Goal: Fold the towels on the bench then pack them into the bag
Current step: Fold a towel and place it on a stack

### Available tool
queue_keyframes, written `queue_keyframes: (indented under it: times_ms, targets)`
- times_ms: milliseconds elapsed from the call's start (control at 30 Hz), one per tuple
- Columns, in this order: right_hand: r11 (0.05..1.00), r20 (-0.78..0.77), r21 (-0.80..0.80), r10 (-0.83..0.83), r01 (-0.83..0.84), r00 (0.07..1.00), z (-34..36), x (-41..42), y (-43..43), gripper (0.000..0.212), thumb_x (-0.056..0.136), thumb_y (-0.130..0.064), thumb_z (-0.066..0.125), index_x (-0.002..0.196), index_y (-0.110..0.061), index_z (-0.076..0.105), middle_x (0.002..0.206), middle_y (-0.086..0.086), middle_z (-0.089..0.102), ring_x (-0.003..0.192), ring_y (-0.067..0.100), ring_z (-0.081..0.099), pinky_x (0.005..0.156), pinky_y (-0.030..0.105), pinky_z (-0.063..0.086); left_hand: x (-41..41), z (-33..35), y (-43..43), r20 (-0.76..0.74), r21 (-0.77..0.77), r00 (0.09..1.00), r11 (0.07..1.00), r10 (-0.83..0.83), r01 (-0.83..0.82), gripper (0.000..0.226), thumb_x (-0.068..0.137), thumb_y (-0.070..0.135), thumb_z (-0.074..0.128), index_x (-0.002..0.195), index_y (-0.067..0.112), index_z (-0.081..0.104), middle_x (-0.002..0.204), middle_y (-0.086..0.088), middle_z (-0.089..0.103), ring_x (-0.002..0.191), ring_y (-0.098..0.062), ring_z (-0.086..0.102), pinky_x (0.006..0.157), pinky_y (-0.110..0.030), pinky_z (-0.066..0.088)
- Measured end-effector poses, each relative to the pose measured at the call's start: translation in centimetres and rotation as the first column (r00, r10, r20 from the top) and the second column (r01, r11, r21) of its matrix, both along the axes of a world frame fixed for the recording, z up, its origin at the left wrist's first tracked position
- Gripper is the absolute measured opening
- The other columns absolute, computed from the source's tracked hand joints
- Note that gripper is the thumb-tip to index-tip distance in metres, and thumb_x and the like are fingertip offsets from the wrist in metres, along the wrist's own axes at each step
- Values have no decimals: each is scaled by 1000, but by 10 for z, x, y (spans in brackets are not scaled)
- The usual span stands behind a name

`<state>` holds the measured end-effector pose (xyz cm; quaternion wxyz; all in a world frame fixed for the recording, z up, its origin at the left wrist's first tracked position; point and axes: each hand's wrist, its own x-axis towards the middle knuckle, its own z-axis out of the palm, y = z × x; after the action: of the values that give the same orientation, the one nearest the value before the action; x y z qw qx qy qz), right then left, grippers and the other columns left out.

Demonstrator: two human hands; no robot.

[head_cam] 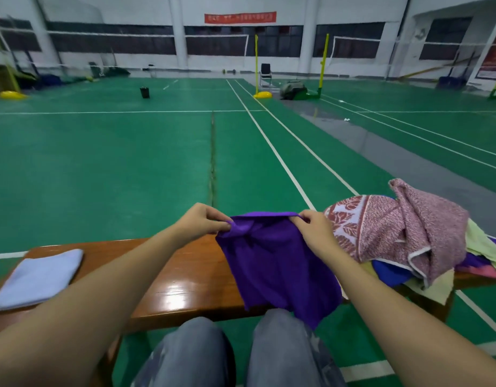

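Purple towel (pixel 274 263): held up over the wooden bench (pixel 185 277), lower part draping past its near edge.
Left hand (pixel 202 222): pinches the top left corner.
Right hand (pixel 315 229): pinches the top right corner.
Folded pale blue towel (pixel 37 277): flat on the bench's left end.
Unfolded towel pile (pixel 408 236): heaped on the right.

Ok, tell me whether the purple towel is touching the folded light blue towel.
Apart. The head view shows a stretch of bare bench between the purple towel and the light blue towel, which lies flat at the left.
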<state>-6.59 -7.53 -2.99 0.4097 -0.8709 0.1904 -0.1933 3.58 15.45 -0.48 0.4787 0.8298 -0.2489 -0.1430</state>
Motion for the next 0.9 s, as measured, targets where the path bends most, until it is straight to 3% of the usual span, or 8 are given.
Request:
queue_keyframes:
  times_ms: [67,167,267,400,533,600,700,900]
  targets:
    - [999,11,-24,35,-34,999,9,7,12,28,91,-29,59,67,-15,57,63,-2,54,62,15,48,57,31,35,0,12,23,1,78,1000,997,-29,29,24,73,5,78,94,16,72,57,17,64,58,5,55,60,-8,43]
    - [997,9,-39,60,-60,998,24,17,30,31,89,-35,61,63,-19,54,62,-4,53,62,13,47,56,30,34,-1,24,48,32,74,999,997,29,-32,31,70,16,82,100,19,72,79,13,68,80,2,59,78,-15,43]
    - [991,0,-52,121,-121,993,35,22,47,34,88,-37,62,62,-17,53,62,-2,52,63,15,48,59,31,35,-3,35,62,142,-45,974,984,176,-171,17,70,17,82,84,20,72,61,19,63,60,9,55,60,-8,39]
    - [965,-45,-16,262,-263,964,43,18,59,26,87,-31,66,66,-19,56,69,-3,55,65,10,48,57,24,36,1,39,78,208,-149,933,952,293,-266,18,66,7,83,67,15,68,66,3,63,58,1,54,57,-12,42]
    - [935,-125,47,355,-352,926,39,13,57,13,83,-16,70,77,-15,59,75,-2,58,71,12,53,57,20,40,6,37,92,192,-226,908,917,372,-328,29,67,-2,80,67,14,56,59,-4,51,57,-16,46,59,-30,44]
    - [938,-160,57,347,-342,924,34,12,51,12,81,-9,71,79,-12,60,75,1,57,73,16,53,55,21,41,10,36,98,155,-266,909,903,386,-338,28,69,-4,78,76,14,58,59,-3,47,56,-15,46,57,-29,46]
    - [949,-169,83,314,-304,934,28,8,42,14,78,-7,73,75,-12,59,76,3,58,73,17,53,56,22,42,13,35,106,145,-242,919,914,367,-327,27,70,-3,78,92,5,66,62,-2,45,59,-14,47,55,-17,50]
    - [974,-126,133,199,-182,972,29,6,27,25,75,-6,75,71,-11,51,74,4,54,70,18,51,58,25,40,20,40,124,172,-191,907,916,385,-352,25,69,0,79,92,4,69,66,-3,59,62,-13,53,57,-13,51]
